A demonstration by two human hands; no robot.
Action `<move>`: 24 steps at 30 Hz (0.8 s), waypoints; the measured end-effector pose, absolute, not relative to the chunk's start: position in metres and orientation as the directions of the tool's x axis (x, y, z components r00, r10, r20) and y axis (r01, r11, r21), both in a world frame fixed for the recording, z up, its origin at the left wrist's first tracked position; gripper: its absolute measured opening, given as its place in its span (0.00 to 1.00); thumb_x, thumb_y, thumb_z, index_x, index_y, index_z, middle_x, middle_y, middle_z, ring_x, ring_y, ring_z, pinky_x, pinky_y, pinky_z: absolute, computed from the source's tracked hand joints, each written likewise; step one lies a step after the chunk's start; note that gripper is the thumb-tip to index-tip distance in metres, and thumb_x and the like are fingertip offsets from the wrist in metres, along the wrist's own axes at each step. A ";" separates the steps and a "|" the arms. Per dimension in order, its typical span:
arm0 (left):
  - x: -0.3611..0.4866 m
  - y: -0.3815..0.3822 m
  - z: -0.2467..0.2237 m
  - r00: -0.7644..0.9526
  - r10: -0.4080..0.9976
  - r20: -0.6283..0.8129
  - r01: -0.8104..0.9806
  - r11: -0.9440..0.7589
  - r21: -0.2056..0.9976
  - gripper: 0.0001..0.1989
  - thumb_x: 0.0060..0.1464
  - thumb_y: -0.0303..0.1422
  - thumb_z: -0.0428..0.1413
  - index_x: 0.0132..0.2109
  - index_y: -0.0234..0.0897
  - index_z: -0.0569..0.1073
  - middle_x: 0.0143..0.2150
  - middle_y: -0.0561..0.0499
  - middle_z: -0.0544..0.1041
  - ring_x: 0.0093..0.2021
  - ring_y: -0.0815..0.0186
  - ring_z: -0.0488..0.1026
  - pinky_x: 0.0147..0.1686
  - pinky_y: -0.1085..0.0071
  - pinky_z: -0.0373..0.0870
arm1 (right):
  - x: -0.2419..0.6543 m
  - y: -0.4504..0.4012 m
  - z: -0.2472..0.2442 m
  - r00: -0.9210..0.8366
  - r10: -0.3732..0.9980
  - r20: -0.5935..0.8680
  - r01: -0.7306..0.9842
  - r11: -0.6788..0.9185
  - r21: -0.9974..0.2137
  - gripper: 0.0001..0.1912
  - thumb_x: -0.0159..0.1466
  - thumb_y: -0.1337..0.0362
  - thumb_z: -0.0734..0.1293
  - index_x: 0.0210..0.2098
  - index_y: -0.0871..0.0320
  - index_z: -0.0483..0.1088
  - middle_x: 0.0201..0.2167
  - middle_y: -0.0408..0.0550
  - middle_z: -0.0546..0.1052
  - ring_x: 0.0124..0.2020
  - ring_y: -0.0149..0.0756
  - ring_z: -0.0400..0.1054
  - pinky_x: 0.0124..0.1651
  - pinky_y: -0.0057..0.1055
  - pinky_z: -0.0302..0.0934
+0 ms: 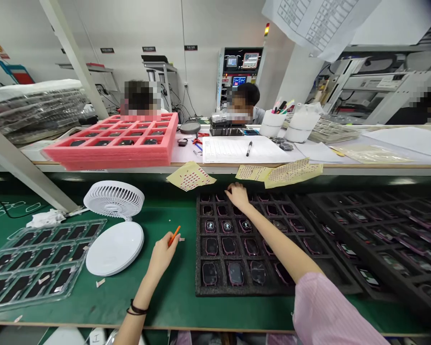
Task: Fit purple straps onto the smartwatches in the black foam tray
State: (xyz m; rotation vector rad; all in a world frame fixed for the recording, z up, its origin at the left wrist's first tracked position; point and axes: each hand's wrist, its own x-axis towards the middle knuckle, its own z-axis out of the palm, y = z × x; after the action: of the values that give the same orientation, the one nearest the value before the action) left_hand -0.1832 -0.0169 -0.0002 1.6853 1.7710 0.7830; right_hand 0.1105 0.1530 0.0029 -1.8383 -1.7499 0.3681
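My left hand (164,252) is closed round a slim orange stick-like tool (174,235) above the green mat. Close to its fingertips is a small pale tab (181,239); whether it touches the fingers I cannot tell. My right hand (238,195) reaches over the black foam tray (221,291) to its back row, thumb and forefinger slightly apart beside a watch slot. Watch bodies with dark screens fill many slots, such as a front-row watch (210,274). A few in the middle row show lit dials, among them a lit watch (227,226). My right forearm hides some slots.
Left of my left hand stands a white fan (115,248), with a clear plastic tray (32,261) of dark screens beyond it. More black foam trays (380,230) lie at right. A shelf bears a pink foam tray (118,155); yellow sticker sheets (191,176) hang from its edge.
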 end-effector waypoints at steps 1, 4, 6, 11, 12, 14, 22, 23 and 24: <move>-0.183 -0.016 0.000 -0.056 0.998 -0.020 0.694 0.053 0.718 0.18 0.56 0.45 0.46 0.24 0.40 0.56 0.17 0.57 0.60 0.20 0.68 0.58 0.24 0.74 0.51 | 0.118 0.152 0.004 0.134 0.976 0.173 0.831 -0.016 -0.557 0.09 0.63 0.64 0.64 0.39 0.63 0.72 0.46 0.65 0.72 0.53 0.52 0.63 0.48 0.41 0.58; -0.181 -0.014 -0.001 -0.087 0.996 -0.031 0.734 0.085 0.673 0.16 0.56 0.40 0.48 0.23 0.41 0.56 0.17 0.58 0.58 0.19 0.67 0.58 0.24 0.74 0.49 | 0.136 0.151 0.005 0.181 0.976 0.123 0.831 -0.085 -0.550 0.11 0.63 0.62 0.66 0.35 0.67 0.71 0.43 0.71 0.72 0.49 0.56 0.65 0.45 0.42 0.60; -0.180 -0.013 -0.001 -0.088 0.996 -0.021 0.724 0.079 0.685 0.16 0.55 0.39 0.50 0.23 0.41 0.58 0.16 0.58 0.58 0.18 0.67 0.57 0.24 0.75 0.47 | 0.142 0.152 0.006 0.181 0.978 0.104 0.812 -0.089 -0.577 0.12 0.59 0.61 0.70 0.33 0.65 0.71 0.40 0.70 0.74 0.47 0.56 0.67 0.44 0.42 0.60; -0.180 -0.018 0.002 -0.164 0.986 0.032 0.642 0.082 0.763 0.11 0.52 0.39 0.55 0.27 0.40 0.64 0.18 0.56 0.63 0.19 0.66 0.60 0.23 0.75 0.46 | 0.136 0.141 0.016 0.104 0.982 0.160 0.660 0.052 -0.750 0.12 0.54 0.59 0.72 0.31 0.59 0.68 0.33 0.56 0.75 0.39 0.46 0.70 0.41 0.37 0.61; -0.178 -0.020 0.005 -0.171 0.984 0.041 0.609 0.073 0.790 0.10 0.53 0.39 0.55 0.29 0.40 0.66 0.19 0.56 0.64 0.19 0.65 0.62 0.23 0.75 0.47 | 0.131 0.134 0.018 0.076 0.981 0.179 0.608 0.096 -0.788 0.12 0.55 0.57 0.71 0.32 0.58 0.68 0.32 0.53 0.75 0.37 0.43 0.70 0.39 0.36 0.61; -0.170 -0.024 0.014 -0.099 0.994 0.048 0.499 0.007 0.866 0.10 0.55 0.41 0.52 0.33 0.40 0.69 0.20 0.56 0.65 0.20 0.67 0.63 0.22 0.76 0.51 | 0.115 0.116 0.022 0.000 0.981 0.196 0.485 0.171 -0.858 0.14 0.57 0.53 0.68 0.35 0.57 0.67 0.29 0.47 0.73 0.30 0.38 0.69 0.32 0.33 0.61; -0.108 -0.037 0.060 0.274 0.958 -0.080 0.007 0.081 0.997 0.23 0.55 0.53 0.47 0.31 0.37 0.66 0.15 0.61 0.58 0.12 0.76 0.47 0.12 0.78 0.44 | 0.035 0.025 0.054 -0.391 0.919 -0.047 -0.454 -0.237 -0.859 0.12 0.56 0.57 0.69 0.32 0.55 0.63 0.15 0.33 0.62 0.13 0.23 0.51 0.14 0.20 0.43; -0.104 -0.038 0.062 0.283 0.956 -0.081 -0.013 0.088 0.996 0.23 0.55 0.53 0.47 0.30 0.37 0.66 0.14 0.61 0.58 0.12 0.76 0.47 0.12 0.79 0.44 | 0.031 0.020 0.060 -0.415 0.907 -0.073 -0.491 -0.291 -0.821 0.13 0.55 0.57 0.70 0.30 0.55 0.62 0.14 0.33 0.61 0.13 0.22 0.50 0.13 0.19 0.41; -0.101 -0.040 0.063 0.286 0.955 -0.077 -0.027 0.089 0.996 0.23 0.55 0.54 0.48 0.30 0.37 0.66 0.14 0.61 0.59 0.12 0.77 0.48 0.11 0.79 0.44 | 0.029 0.016 0.065 -0.431 0.898 -0.090 -0.507 -0.323 -0.799 0.13 0.55 0.58 0.70 0.28 0.55 0.61 0.14 0.32 0.60 0.12 0.21 0.48 0.13 0.19 0.40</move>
State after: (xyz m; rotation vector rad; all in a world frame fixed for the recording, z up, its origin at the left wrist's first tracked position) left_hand -0.1011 -0.0396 0.0625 1.2427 1.0065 0.9543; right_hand 0.0290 0.0157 0.0646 -0.6723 -0.8828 1.8873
